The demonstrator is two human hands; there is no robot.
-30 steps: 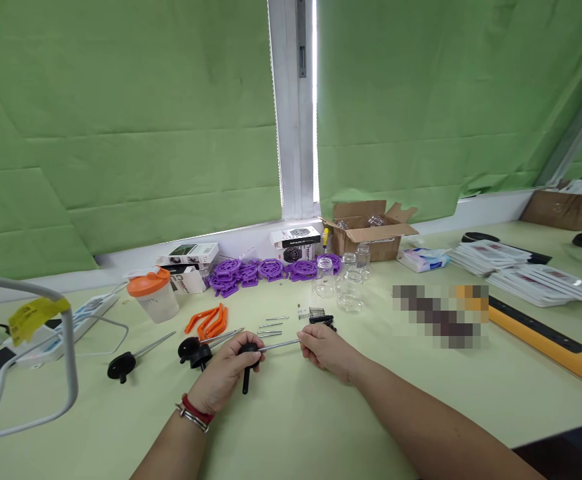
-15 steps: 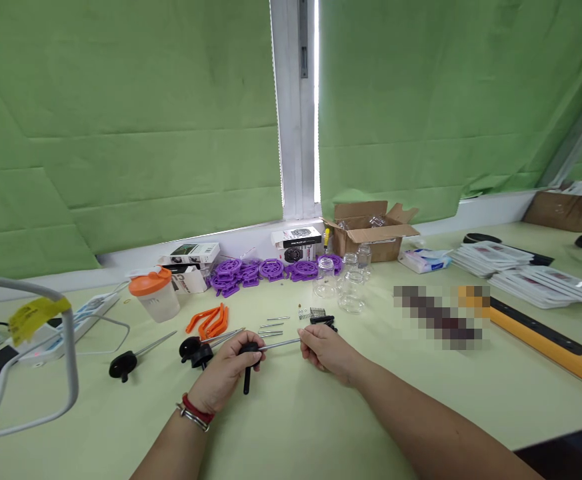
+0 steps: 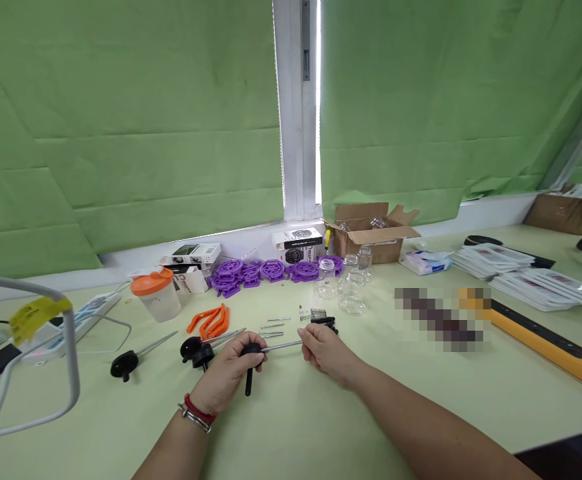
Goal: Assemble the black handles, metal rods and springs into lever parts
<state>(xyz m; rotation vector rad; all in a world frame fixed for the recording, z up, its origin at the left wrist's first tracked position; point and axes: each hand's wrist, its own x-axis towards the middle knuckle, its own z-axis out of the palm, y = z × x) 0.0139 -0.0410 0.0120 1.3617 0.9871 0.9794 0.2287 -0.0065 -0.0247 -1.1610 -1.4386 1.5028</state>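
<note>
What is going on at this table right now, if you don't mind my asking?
A person seated at the table holds a black-handled part with a thin metal rod between both hands. The left hand grips the black handle, while the right hand pinches the far end of the rod. Similar black-handled rods, loose pins and springs lie just beyond, with orange clips, purple parts and glass jars farther back.
</note>
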